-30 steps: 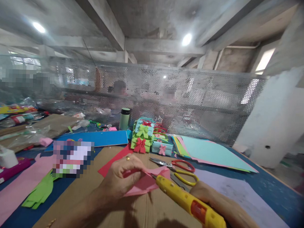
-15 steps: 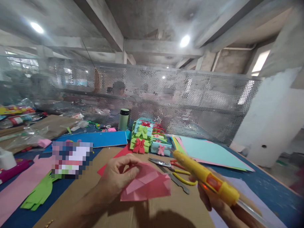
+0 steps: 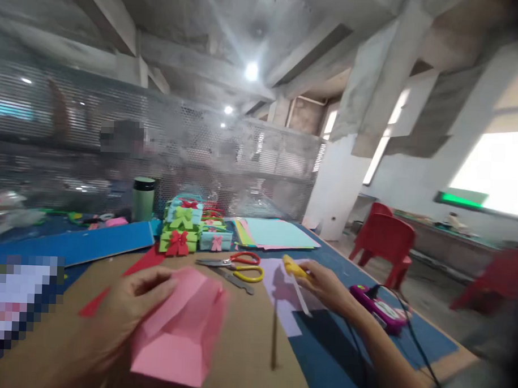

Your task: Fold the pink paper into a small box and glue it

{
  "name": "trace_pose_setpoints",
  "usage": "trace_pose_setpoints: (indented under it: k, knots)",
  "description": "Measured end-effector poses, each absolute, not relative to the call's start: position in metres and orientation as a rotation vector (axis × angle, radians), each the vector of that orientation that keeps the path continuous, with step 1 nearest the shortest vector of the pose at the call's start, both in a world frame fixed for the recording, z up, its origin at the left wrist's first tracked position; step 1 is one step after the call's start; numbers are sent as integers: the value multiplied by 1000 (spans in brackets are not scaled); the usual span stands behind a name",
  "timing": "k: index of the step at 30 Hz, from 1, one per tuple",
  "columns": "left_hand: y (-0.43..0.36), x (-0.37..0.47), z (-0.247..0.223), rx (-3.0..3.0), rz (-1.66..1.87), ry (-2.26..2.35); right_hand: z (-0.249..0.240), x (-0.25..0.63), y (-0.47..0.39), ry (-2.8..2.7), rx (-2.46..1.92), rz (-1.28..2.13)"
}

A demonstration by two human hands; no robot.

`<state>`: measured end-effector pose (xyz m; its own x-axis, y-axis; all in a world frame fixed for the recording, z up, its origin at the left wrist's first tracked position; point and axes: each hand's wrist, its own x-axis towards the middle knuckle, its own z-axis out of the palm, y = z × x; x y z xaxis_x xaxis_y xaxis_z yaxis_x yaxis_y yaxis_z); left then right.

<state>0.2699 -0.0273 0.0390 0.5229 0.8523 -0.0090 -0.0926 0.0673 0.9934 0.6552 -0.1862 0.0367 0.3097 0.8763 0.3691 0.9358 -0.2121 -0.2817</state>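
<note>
My left hand [image 3: 131, 303] pinches the edge of a pink folded paper box [image 3: 172, 349], held above the brown cardboard [image 3: 253, 352]. Its top stands open toward me, and the picture is slightly blurred there. Out to the right, my right hand [image 3: 324, 284] is closed around a yellow hot glue gun [image 3: 294, 267], with a clear glue stick [image 3: 301, 297] sticking out of it. Between the hands and farther back lie scissors [image 3: 231, 264] with one red and one yellow handle, touching a grey metal blade [image 3: 241, 284].
Small green and blue paper bags with bows [image 3: 181, 231] are stacked behind the scissors. Coloured paper sheets [image 3: 283, 234] lie at the back, near a green flask [image 3: 143, 200]. A purple power strip [image 3: 380, 311] with a black cord sits at right. Red chairs [image 3: 385, 238] stand beyond the table.
The view has turned right. My right hand has carried the glue gun away from the pink paper, toward the table's right side. The paper box has tilted, showing its inside.
</note>
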Motion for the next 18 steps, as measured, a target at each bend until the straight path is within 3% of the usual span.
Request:
trace_pose_setpoints:
  k: [4,7,10,13,18]
  knots:
    - [-25,276,33,1545,946,612,10,698,-182,-1745,-2183,-317]
    - [-21,279,33,1595,986,569,22,701,-171,-1806,-2067,-460]
    - [-23,279,33,1660,1053,524,63,640,-162,-1821,-1854,-534]
    - [-28,278,35,1796,1148,477,102,541,-150,-1961,-1574,-245]
    - [-29,275,36,1870,1223,438,112,447,-123,-2052,-1345,-42]
